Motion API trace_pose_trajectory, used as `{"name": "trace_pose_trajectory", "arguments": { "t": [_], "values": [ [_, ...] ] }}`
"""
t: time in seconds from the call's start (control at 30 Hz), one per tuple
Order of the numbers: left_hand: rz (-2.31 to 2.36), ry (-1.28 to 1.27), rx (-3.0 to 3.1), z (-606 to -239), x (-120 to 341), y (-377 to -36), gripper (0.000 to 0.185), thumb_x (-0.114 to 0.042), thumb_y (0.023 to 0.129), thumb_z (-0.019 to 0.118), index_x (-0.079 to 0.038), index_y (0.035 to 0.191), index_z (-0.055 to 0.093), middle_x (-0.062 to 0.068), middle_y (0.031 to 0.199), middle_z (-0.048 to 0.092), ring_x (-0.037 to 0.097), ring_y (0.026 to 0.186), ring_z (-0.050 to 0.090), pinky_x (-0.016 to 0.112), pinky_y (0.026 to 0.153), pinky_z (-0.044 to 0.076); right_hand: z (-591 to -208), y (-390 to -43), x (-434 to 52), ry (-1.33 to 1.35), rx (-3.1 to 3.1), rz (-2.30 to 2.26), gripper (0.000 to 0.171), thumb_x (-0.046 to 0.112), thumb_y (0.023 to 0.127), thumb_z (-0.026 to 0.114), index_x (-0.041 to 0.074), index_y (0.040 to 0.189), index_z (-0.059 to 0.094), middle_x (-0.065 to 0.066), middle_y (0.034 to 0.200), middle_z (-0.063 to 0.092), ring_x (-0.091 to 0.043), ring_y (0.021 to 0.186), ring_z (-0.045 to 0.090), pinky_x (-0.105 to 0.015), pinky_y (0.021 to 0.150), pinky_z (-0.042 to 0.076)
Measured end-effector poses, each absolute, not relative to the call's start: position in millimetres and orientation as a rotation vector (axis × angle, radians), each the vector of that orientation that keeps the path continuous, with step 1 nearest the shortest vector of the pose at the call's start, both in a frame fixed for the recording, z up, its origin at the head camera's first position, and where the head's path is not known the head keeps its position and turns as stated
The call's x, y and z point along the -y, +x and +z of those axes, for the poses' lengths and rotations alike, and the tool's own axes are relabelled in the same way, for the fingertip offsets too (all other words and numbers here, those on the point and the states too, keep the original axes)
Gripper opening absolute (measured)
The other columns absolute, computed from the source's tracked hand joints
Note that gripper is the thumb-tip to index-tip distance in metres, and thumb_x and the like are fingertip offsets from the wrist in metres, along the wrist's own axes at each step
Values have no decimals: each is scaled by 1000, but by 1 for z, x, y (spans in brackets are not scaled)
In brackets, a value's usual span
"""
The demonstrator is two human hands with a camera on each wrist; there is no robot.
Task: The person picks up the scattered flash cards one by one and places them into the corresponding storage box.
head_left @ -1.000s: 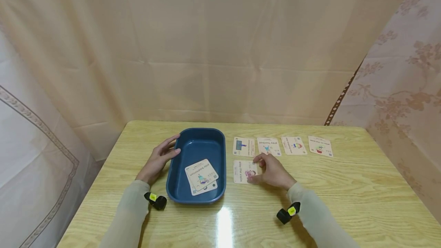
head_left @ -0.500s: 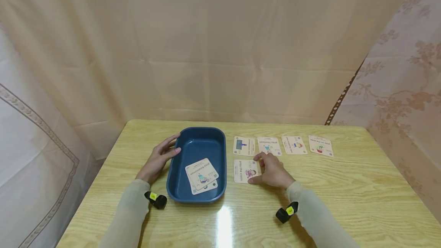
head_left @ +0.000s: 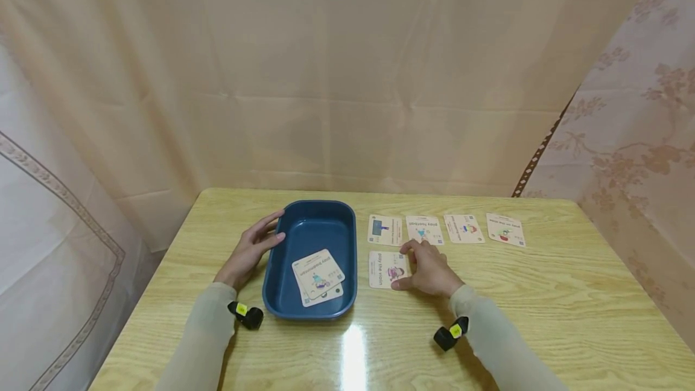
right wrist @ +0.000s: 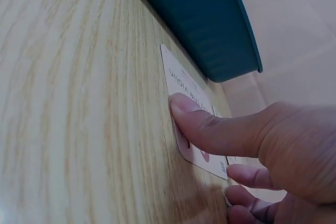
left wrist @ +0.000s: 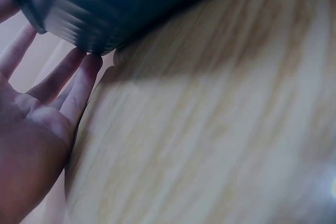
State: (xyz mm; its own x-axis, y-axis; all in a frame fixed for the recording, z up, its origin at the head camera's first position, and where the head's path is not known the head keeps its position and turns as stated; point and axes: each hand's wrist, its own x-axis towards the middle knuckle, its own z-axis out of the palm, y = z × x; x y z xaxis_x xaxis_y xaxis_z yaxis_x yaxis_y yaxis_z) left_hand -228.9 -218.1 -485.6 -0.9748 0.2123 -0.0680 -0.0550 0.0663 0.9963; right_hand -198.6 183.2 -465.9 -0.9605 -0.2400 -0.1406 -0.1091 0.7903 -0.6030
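Note:
A blue rectangular tray (head_left: 311, 240) stands left of centre in the head view. My left hand (head_left: 252, 252) rests against its left side, with the thumb at the rim and fairly straight fingers touching the outer wall (left wrist: 100, 19). Inside the tray, a "play badminton" card (head_left: 318, 273) overlaps another card, which is mostly hidden. To the tray's right, a "play the violin" card (head_left: 382, 270) lies on the table. My right hand (head_left: 431, 269) holds this card by its edges, thumb at the near side and index finger at the far corner; part of it is covered.
Along the back of the wooden table (head_left: 543, 306) lies a row of picture cards: a card with a blue picture (head_left: 384, 231), a "play football" card (head_left: 423, 227), another card (head_left: 463, 230) and a slide card (head_left: 505, 231). A beige curtain (head_left: 326, 77) hangs behind.

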Motion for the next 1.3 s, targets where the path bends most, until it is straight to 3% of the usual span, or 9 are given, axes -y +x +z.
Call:
{"name": "trace_pose_trajectory", "arguments": {
  "t": [0.23,0.6,1.03,1.3],
  "values": [
    [2018,153,-2141,-486,218,-230,60,-24,101,66,-19,156,42,14,161,33,37,146,32,57,119,23,-466,-202,-184,-264,-2762,-923,72,29,65,97,2,118,56,-6,91,49,-27,94,44,-51,91,32],
    [2017,155,-2137,-487,218,-228,61,-25,101,66,-18,156,41,14,161,33,37,146,32,57,120,22,-468,-202,-182,-215,-2789,-982,68,25,66,97,2,113,55,-8,101,54,-29,96,47,-53,98,30],
    [2018,144,-2142,-486,218,-227,61,-26,100,67,-20,156,42,13,161,33,36,146,32,58,119,23,-457,-193,-189,-327,-2784,-1094,26,11,93,74,2,107,53,-6,86,46,-22,81,43,-46,84,26],
    [2020,146,-2147,-485,217,-227,61,-26,100,67,-20,156,42,13,161,33,36,146,32,58,119,22,-446,-189,-197,-435,-2716,-1147,10,8,100,62,3,103,54,-5,85,48,-21,80,44,-52,85,25]
  ]
}}
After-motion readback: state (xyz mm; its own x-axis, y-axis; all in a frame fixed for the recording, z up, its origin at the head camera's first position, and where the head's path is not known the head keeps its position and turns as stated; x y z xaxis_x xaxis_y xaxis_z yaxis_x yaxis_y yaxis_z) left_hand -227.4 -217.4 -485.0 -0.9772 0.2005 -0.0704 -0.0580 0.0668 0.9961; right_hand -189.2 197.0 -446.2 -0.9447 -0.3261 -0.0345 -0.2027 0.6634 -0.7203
